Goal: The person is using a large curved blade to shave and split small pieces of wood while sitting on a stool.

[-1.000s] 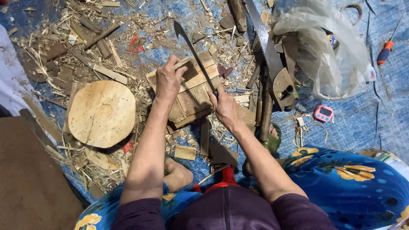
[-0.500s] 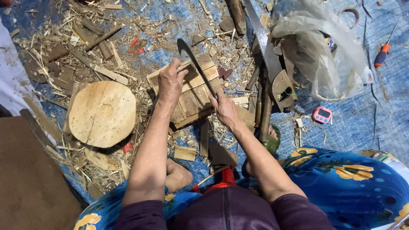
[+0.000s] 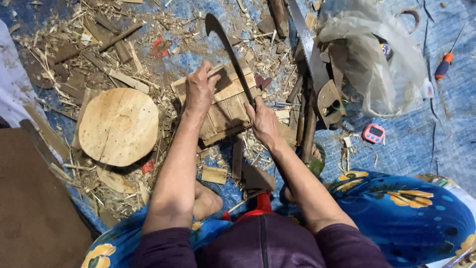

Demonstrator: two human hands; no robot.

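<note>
Centre frame: right hand (image 3: 262, 121) closed on curved blade (image 3: 230, 54) (long axis running to upper left), left hand (image 3: 201, 89) gripping slatted wood piece (image 3: 223, 106) just beside it, left.

1 head camera, steep downward view, close.

To my right, a crumpled clear plastic bag (image 3: 377, 59) sits on the blue tarp (image 3: 446, 129), with tools and bits showing through it. Just below it lies a small pink rounded gadget (image 3: 373, 133) with a dark screen.
</note>
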